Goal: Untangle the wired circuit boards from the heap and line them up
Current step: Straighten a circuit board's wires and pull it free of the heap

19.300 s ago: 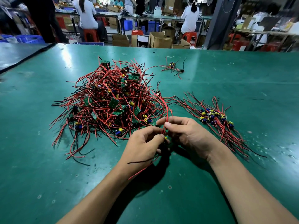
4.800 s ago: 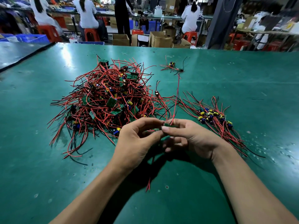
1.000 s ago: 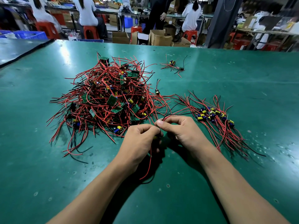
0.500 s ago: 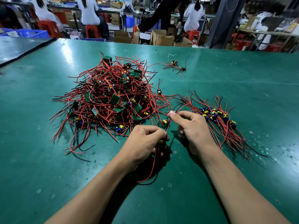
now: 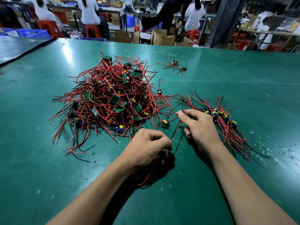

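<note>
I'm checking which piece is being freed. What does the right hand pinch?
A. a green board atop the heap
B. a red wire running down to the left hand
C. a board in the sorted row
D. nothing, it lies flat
B: the right hand pinches the upper end of a red wire that slants down into the left hand, which grips its board.

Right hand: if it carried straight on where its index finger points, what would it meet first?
The right hand would probably meet loose red wires at the edge of the heap first; depth is unclear.
</note>
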Demonstrator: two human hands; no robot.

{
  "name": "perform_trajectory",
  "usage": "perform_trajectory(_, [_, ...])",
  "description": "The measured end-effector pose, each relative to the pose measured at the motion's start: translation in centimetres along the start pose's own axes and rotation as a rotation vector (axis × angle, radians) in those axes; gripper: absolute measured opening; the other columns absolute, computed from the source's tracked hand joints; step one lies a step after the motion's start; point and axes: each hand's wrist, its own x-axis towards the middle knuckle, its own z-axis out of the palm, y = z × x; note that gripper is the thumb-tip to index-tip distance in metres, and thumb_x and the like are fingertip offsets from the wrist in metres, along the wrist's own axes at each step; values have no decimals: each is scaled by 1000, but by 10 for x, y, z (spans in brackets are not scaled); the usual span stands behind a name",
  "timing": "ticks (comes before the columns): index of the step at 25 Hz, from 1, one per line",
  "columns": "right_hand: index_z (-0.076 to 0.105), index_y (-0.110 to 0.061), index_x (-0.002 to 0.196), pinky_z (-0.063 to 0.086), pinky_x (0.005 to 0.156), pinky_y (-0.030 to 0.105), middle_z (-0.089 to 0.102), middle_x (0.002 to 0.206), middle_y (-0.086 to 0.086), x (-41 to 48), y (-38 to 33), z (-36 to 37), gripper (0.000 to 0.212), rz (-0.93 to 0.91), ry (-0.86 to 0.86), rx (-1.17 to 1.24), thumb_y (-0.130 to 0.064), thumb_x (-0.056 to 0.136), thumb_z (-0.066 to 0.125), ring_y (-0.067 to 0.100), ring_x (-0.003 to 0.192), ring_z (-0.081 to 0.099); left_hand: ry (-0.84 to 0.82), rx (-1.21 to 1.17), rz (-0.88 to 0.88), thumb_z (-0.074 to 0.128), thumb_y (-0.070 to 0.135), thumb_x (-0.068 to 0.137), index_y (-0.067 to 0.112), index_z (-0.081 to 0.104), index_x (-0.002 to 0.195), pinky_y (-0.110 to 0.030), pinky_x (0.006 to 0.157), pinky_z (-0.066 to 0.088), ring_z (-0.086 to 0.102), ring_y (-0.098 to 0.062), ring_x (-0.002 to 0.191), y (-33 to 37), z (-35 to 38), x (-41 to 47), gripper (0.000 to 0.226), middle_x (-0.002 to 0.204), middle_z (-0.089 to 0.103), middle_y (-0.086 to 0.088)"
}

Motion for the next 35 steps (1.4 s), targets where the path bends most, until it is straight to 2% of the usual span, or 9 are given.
perform_trajectory(3, [77, -18, 96, 32, 42, 14, 59, 57, -16, 1, 3, -3, 10, -163, 60, -323, -26, 93, 70, 6, 38, 45, 1, 16, 2, 60, 6, 88, 2, 69, 69, -19, 45, 42, 53, -20, 42, -1, 0, 0, 21, 55, 60, -10])
perform_trajectory(7, [76, -14, 94, 30, 40, 19, 63, 71, -3, 0, 1, 5, 11, 18, 58, 49, -23, 93, 69, 11, 40, 42, 30, -16, -1, 58, 5, 89, 5, 68, 68, -19, 45, 43, 54, -20, 42, -1, 0, 1, 23, 54, 61, -9])
perform_trajectory(9, [75, -11, 97, 31, 39, 19, 60, 71, 2, -5, -5, 6, 16, 176, -117, 232, -23, 96, 65, 11, 41, 42, 80, -25, 15, 60, 10, 91, 6, 68, 68, -21, 47, 43, 55, -21, 44, -3, -1, 2, 24, 56, 61, -9])
perform_trajectory(12, [73, -9, 105, 33, 40, 18, 55, 63, -1, -16, -10, 9, 25, 307, -452, 186, -30, 96, 64, 8, 46, 43, 123, -66, 51, 59, 18, 96, 0, 67, 76, -22, 47, 45, 56, -21, 46, -6, 0, 3, 28, 61, 62, -14])
perform_trajectory(15, [75, -14, 100, 30, 41, 18, 50, 64, -1, -22, -11, 15, 19, 327, -541, 80, -31, 94, 67, 7, 48, 41, 150, -63, 70, 56, 14, 96, 1, 67, 72, -19, 42, 45, 58, -16, 42, -8, 1, 4, 30, 57, 65, -10])
perform_trajectory(21, [76, -14, 93, 23, 40, 18, 39, 47, 2, -18, -6, 19, 22, 180, -352, -48, -30, 98, 62, 13, 39, 30, 120, -13, 17, 59, 13, 91, 7, 71, 67, -22, 44, 46, 60, -21, 42, -6, -1, 4, 27, 57, 66, -12])
perform_trajectory(24, [77, -17, 89, 24, 41, 17, 38, 45, 0, -14, -1, 20, 19, 76, -218, -101, -28, 97, 63, 11, 36, 32, 96, 59, 29, 62, 16, 90, 10, 72, 68, -30, 54, 44, 55, -21, 50, -5, -3, 4, 25, 59, 64, -10])
perform_trajectory(32, [64, 7, 89, 23, 40, 19, 32, 64, 12, -1, 7, 19, 34, 12, 70, 75, -27, 95, 67, 13, 42, 29, 12, 32, 3, 60, 12, 92, 3, 68, 69, -19, 44, 41, 56, -20, 41, 0, -1, 1, 27, 54, 61, -9])
perform_trajectory(35, [67, 0, 83, 21, 35, 17, 44, 58, 1, -1, -1, 22, 28, 92, 85, 262, -24, 97, 64, 7, 41, 25, 9, 15, 15, 60, 12, 92, 6, 69, 68, -21, 45, 39, 56, -21, 42, 1, -2, 1, 27, 55, 61, -9])
